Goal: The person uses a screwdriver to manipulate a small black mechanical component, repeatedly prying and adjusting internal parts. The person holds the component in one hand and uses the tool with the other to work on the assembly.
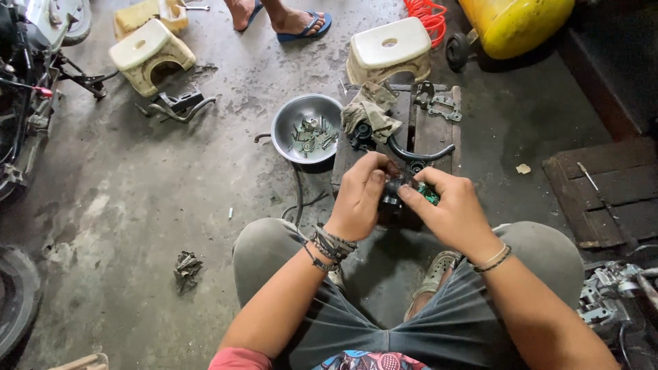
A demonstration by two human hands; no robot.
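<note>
Between the knees, above the low wooden pallet [433, 133], both hands close on one small dark part [401, 190] with a green patch at its right end. Left hand [361, 195]: the fingers [375, 179] curl over the top and left side of the part, fully wrapped, with no gap showing. Right hand [449, 205]: thumb and forefinger pinch the green end, with the remaining fingers folded beneath. The part is held clear of the pallet, just in front of a curved black hose [419, 154] lying across the boards.

Judged from this grip, the step is best done with the left hand acting as the fixed clamp and the right hand alone doing the fine work at the green end. Hold the part low over the pallet, so that anything that slips free lands on the wood and not on the concrete floor [137, 192].

A crumpled rag [370, 113] lies at the far left of the pallet, and metal brackets [439, 103] lie at its far right. A steel bowl [306, 128] holding small screws and fittings stands on the floor touching the pallet's left edge. Farther out stand two pale plastic stools [388, 49] and a yellow tank [514, 24]. Another person's sandalled foot [299, 24] is well apart, at the top.
</note>
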